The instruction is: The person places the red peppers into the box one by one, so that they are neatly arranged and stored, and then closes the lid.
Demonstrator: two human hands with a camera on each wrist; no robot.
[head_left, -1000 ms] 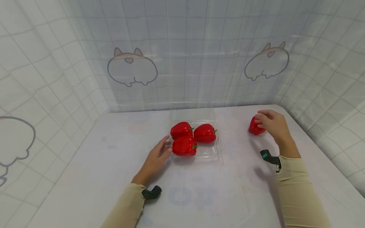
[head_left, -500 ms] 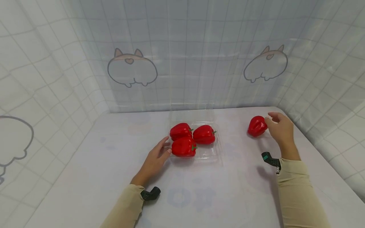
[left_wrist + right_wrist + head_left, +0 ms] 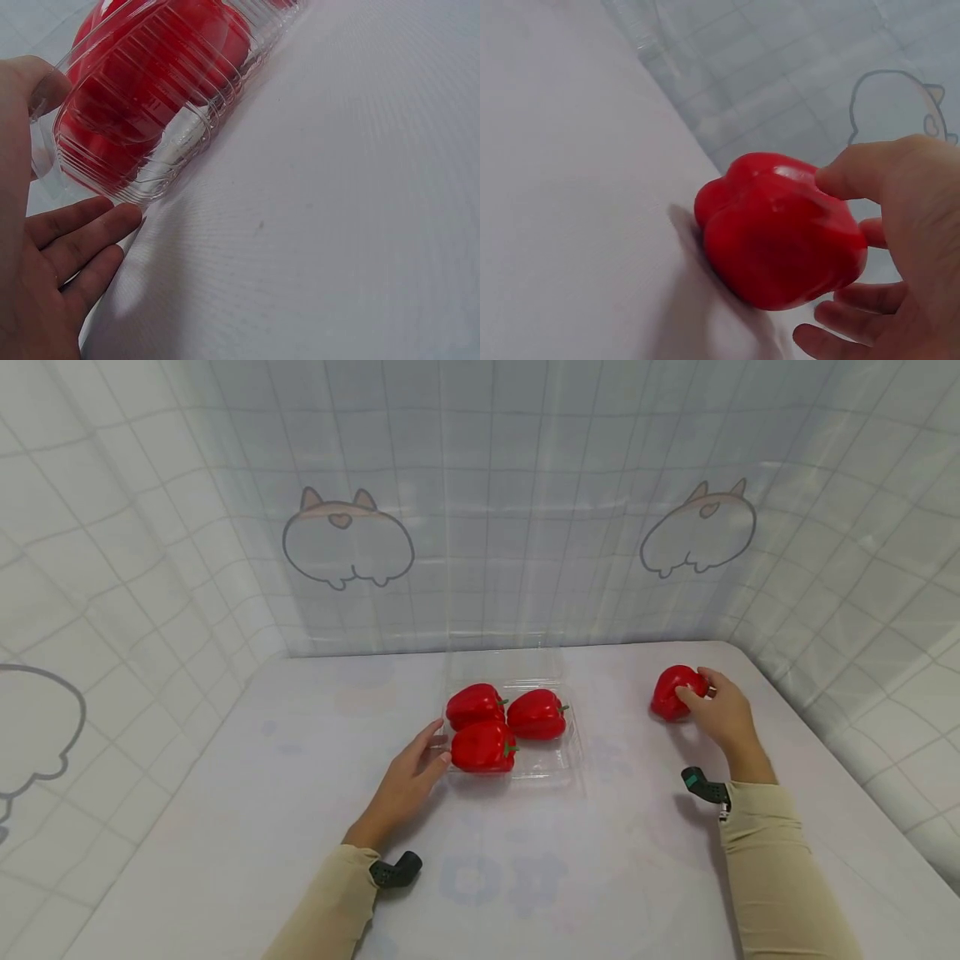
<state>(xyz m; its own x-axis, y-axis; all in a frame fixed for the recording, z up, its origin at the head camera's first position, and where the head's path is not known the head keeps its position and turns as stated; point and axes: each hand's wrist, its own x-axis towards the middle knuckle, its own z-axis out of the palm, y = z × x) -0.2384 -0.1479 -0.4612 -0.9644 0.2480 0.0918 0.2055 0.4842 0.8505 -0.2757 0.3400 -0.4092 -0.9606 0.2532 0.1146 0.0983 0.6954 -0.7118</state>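
My right hand (image 3: 726,714) is at a red bell pepper (image 3: 670,695) on the right of the table. In the right wrist view, thumb and forefinger pinch this bell pepper (image 3: 776,232) at one end, while the other fingers hang loose below; it lies on the table surface. My left hand (image 3: 403,785) stays at the left side of a clear plastic box (image 3: 546,766), fingers fairly straight. Three red bell peppers (image 3: 483,747) with green stems lie in the box. In the left wrist view the left thumb is at the rim and the fingertips (image 3: 124,217) are by its lower corner.
The box's clear lid (image 3: 504,664) stands folded back behind it. A white cloth-like surface (image 3: 300,827) covers the table. A gridded curtain (image 3: 517,527) with animal drawings hangs along the back and both sides.
My right hand first drew back to the right of the lone bell pepper, then moved in left and took hold of its end. The left hand and the box have stayed put.
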